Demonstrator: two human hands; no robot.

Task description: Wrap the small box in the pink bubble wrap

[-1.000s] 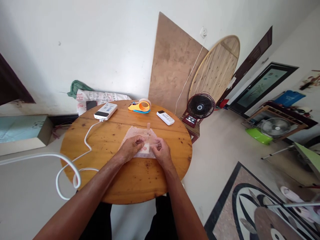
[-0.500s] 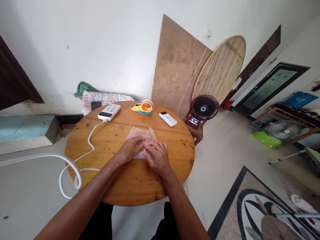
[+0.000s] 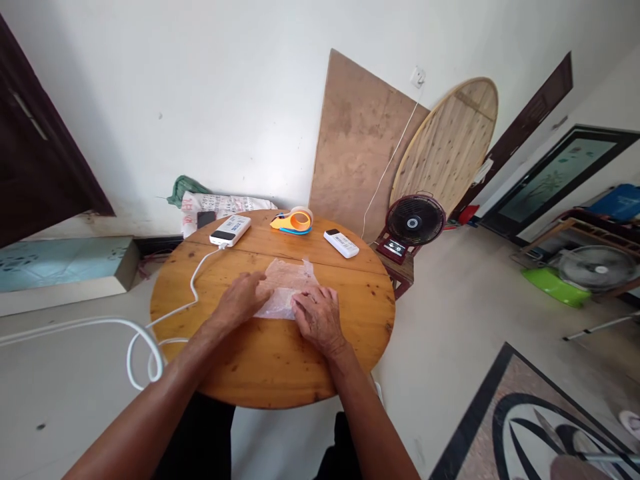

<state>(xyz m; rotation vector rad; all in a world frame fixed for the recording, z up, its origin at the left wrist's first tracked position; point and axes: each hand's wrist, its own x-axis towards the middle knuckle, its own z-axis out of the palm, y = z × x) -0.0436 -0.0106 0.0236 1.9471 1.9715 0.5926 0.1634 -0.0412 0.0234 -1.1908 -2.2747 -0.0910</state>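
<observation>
A translucent sheet of plastic, which looks like bubble wrap [image 3: 280,303], lies on the round wooden table [image 3: 270,373] in front of me. Its lower part appears folded over or doubled. At its left edge, my left hand [image 3: 243,298] is open, fingers stretched toward the sheet. My right hand [image 3: 319,317] rests on the sheet's right side with bent fingers, thumb and fingertips closed on the plastic. Whatever lies under the right palm is hidden.
Farther back on the table are a white power bank [image 3: 231,231] with a cable [image 3: 194,283], a yellow tape dispenser [image 3: 293,221] and a second white power bank [image 3: 341,243]. A fan [image 3: 415,220] stands on a stool beyond the right edge. Boards [image 3: 360,133] lean against the wall.
My left hand has moved left, away from my right hand, and its fingers have opened. More of the plastic sheet shows between the hands. The camera view has shifted slightly.
</observation>
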